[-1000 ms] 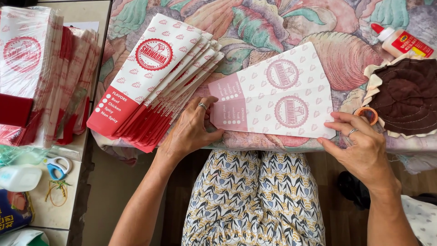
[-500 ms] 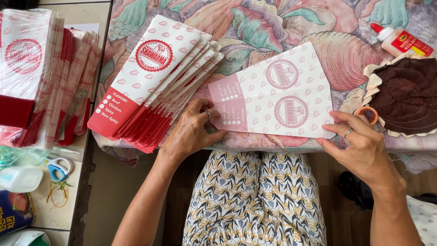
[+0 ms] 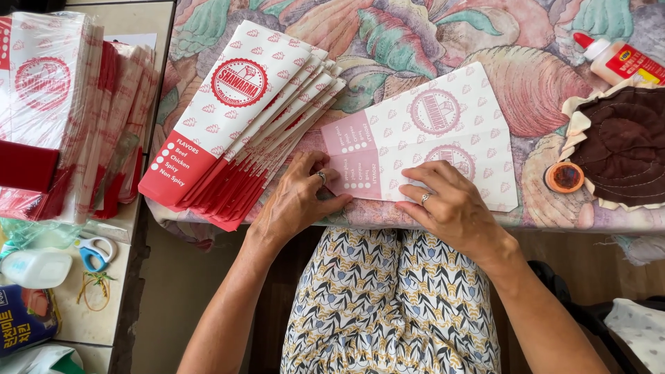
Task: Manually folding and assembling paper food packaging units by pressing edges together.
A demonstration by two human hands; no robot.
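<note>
The tabletop (image 3: pixel 443 41) in its shell-patterned cloth is carrying a fanned stack of red-and-white paper sleeves (image 3: pixel 239 121); just beside it an unfolded sleeve (image 3: pixel 443 142) is lying flat at the near edge; the left hand (image 3: pixel 298 201) and right hand (image 3: pixel 450 208) are pressing it, fingers spread, gripping nothing.

A flat paper sleeve (image 3: pixel 429 149) (pale, red-printed) is pressed onto the desk (image 3: pixel 415 41) by the left hand (image 3: pixel 301 197) and right hand (image 3: pixel 450 208).
</note>
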